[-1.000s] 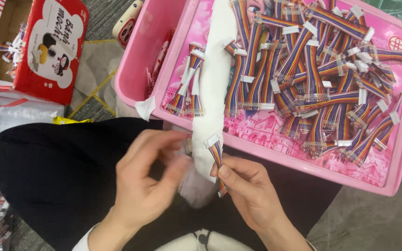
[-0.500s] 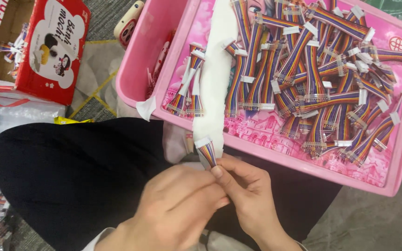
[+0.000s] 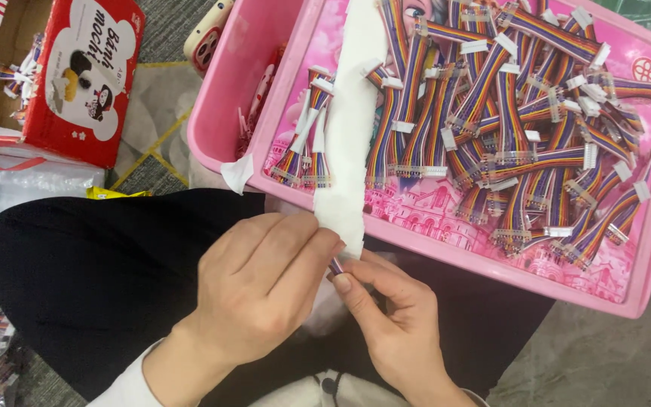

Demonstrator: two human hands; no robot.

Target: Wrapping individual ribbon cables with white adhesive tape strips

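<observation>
I am sitting with my black-trousered lap under both hands, and my left hand is curling over the lower end of a long white paper strip — its fingers are bent close together and pressing the strip's tip, though I cannot tell exactly how much of it they are gripping beneath the knuckles. My right hand is lying just beside it, thumb and forefinger pinching shut on a short piece of rainbow ribbon cable, of which only a small striped end is showing between the two hands. The white strip is running up from my fingers, over the near rim of the pink tray and across its bottom toward the far side. To the right of the strip, a big loose heap of rainbow cables with white plugs is filling most of the tray; to the left of it, a few more cables are lying in a small bunch, touching the strip. A scrap of white paper is hanging off the tray's near left corner. Off to my left, a red cardboard box is standing on the floor — well apart from my hands — and a phone is lying between it and the tray.
</observation>
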